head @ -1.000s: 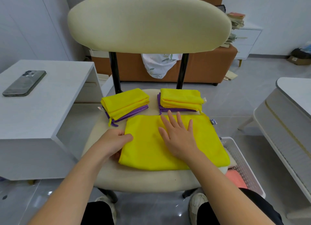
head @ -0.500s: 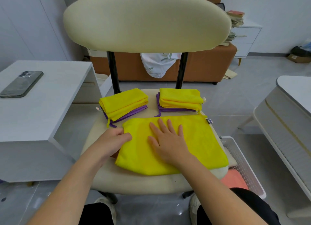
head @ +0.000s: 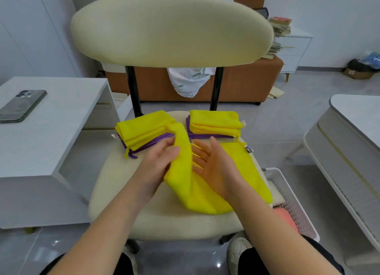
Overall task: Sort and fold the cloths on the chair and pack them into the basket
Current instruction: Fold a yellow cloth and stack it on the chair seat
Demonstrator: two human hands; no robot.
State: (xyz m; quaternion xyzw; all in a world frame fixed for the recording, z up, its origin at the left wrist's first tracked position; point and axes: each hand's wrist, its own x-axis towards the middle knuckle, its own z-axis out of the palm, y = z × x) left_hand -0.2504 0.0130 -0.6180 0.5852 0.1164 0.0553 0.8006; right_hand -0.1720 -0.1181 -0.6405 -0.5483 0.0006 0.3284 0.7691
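A yellow cloth (head: 242, 172) lies on the cream chair seat (head: 164, 217), its left half raised in a fold (head: 182, 161) that stands between my hands. My left hand (head: 158, 163) holds the raised edge from the left, fingers against the fabric. My right hand (head: 213, 168) is flat and upright, its palm facing the fold, fingers straight. Behind them sit two folded stacks of yellow and purple cloths, one at left (head: 141, 131) and one at right (head: 213, 123). A white perforated basket (head: 292, 202) stands on the floor right of the chair with a pink cloth (head: 285, 219) inside.
A white side table (head: 51, 135) with a dark phone (head: 21, 106) stands at left. Another white table (head: 349, 143) is at right. The chair's backrest (head: 170, 30) rises in front; a brown sofa (head: 236, 83) lies behind it. My shoes (head: 238, 252) are under the seat.
The left half of the flat yellow cloth has been lifted and swung rightward by my left hand. My right hand left its flat press on the cloth and turned upright.
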